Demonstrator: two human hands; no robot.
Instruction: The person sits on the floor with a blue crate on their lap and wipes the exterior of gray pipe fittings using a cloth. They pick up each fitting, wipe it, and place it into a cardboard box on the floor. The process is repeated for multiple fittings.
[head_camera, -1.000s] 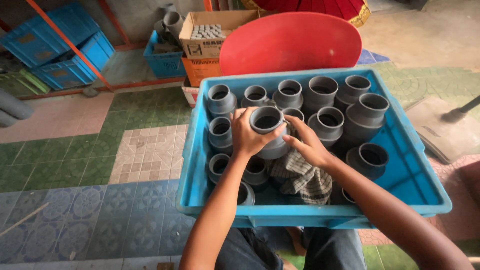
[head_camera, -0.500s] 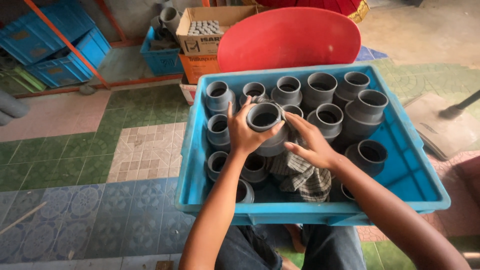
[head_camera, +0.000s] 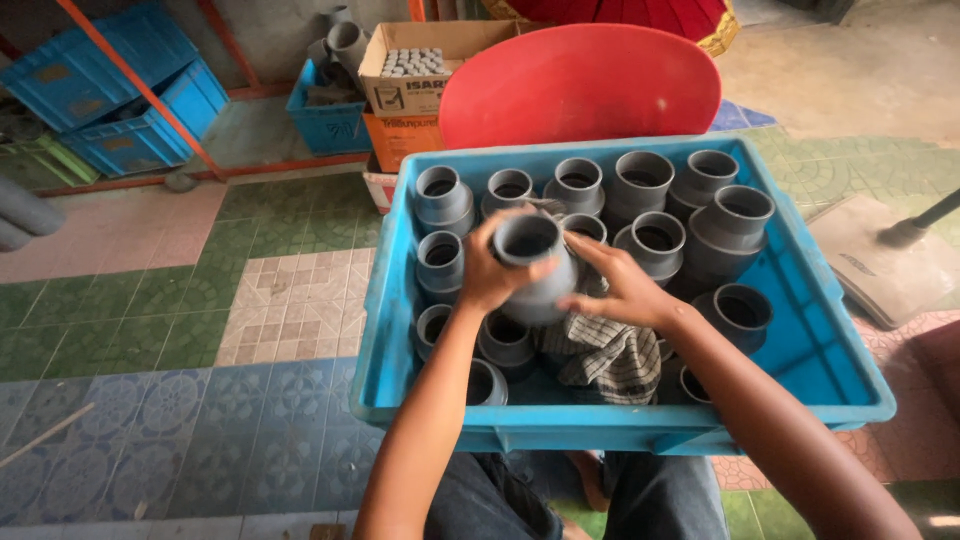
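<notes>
A blue plastic crate (head_camera: 820, 350) rests on my lap, filled with several grey pipe reducer fittings standing upright. Both hands grip one grey fitting (head_camera: 535, 265) raised above the crate's middle, its open mouth facing up. My left hand (head_camera: 490, 275) wraps its left side. My right hand (head_camera: 625, 285) holds its right side. A checked cloth (head_camera: 605, 360) lies in the crate just under my right hand. Other fittings (head_camera: 715, 235) fill the back rows and the left column.
A red round plastic lid or tub (head_camera: 580, 85) stands behind the crate. Cardboard boxes (head_camera: 410, 75) and blue crates (head_camera: 130, 95) sit at the back left on a patterned tile floor (head_camera: 200, 330). An orange frame bar (head_camera: 135, 85) slants across the left.
Both hands have kept hold of the grey fitting, lifting and turning it slightly. The view has shifted a little; the crate sits as before.
</notes>
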